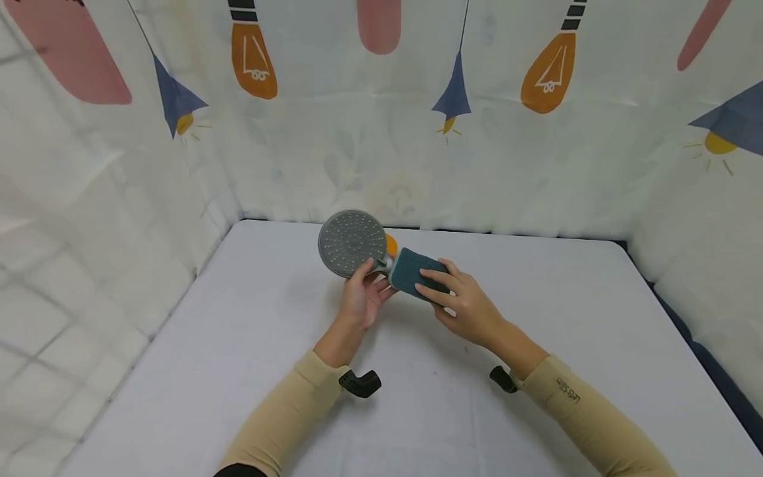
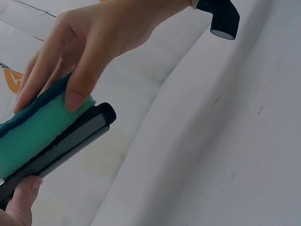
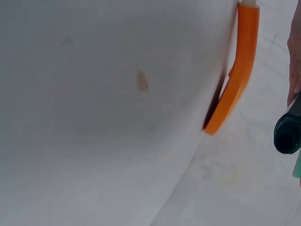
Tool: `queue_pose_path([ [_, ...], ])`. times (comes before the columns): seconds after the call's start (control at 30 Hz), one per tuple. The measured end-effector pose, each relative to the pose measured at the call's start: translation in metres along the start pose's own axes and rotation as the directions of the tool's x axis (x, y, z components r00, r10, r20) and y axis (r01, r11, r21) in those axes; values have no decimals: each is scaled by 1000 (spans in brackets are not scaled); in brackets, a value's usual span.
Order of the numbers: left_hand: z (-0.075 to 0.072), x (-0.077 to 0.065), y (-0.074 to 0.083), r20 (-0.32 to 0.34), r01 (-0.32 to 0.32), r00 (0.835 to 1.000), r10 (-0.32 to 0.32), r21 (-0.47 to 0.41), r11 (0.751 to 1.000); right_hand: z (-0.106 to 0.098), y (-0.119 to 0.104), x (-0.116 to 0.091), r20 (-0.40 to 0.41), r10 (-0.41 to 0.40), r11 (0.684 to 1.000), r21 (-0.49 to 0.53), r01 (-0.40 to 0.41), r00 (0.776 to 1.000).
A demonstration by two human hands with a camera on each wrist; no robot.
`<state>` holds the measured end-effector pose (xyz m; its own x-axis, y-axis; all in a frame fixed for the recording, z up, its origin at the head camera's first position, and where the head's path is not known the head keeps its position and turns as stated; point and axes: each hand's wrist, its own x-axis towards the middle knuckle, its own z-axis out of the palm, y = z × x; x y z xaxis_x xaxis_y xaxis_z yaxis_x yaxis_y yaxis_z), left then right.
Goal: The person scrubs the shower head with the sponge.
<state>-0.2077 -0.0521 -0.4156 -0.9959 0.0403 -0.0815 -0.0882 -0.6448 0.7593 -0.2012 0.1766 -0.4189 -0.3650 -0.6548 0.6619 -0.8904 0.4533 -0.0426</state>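
Observation:
A grey round shower head (image 1: 352, 243) faces the head camera, its handle running to the right. My left hand (image 1: 362, 298) grips it near the neck, and the left thumb (image 2: 26, 195) lies along the handle (image 2: 70, 141) in the left wrist view. With my right hand (image 1: 467, 305) I hold a sponge (image 1: 417, 273), dark teal on one face and light green (image 2: 42, 127) beneath. The sponge's green side lies along the handle, touching it. In the right wrist view the handle's dark end (image 3: 287, 136) shows at the right edge.
Behind the shower head lies an orange object (image 1: 391, 245), partly hidden; the right wrist view shows a long bent orange part (image 3: 240, 70) of it. The white table (image 1: 417, 411) ends at a patterned cloth wall (image 1: 369, 159). Dark wrist devices (image 1: 360, 384) sit at both sleeves.

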Motion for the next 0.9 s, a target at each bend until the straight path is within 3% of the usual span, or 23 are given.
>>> queue_pose_path([
  [0.23, -9, 2, 8, -70, -30, 997, 25, -59, 998, -11, 11, -23, 38, -33, 999, 42, 31, 999],
  [0.33, -11, 3, 4, -85, -22, 996, 18, -49, 999, -5, 11, -17, 53, -17, 998, 54, 14, 998],
  [0.5, -6, 0, -7, -38, -16, 999, 15, -18, 1000, 10, 6, 6, 36, 49, 996, 67, -51, 998],
  [0.63, -3, 0, -7, -34, -28, 999, 28, -9, 1000, 11, 4, 14, 33, 58, 995, 79, -61, 998],
  [0.9, -14, 1, 9, -79, -23, 997, 17, -70, 997, -8, 16, -8, 51, 18, 992, 124, -24, 999],
])
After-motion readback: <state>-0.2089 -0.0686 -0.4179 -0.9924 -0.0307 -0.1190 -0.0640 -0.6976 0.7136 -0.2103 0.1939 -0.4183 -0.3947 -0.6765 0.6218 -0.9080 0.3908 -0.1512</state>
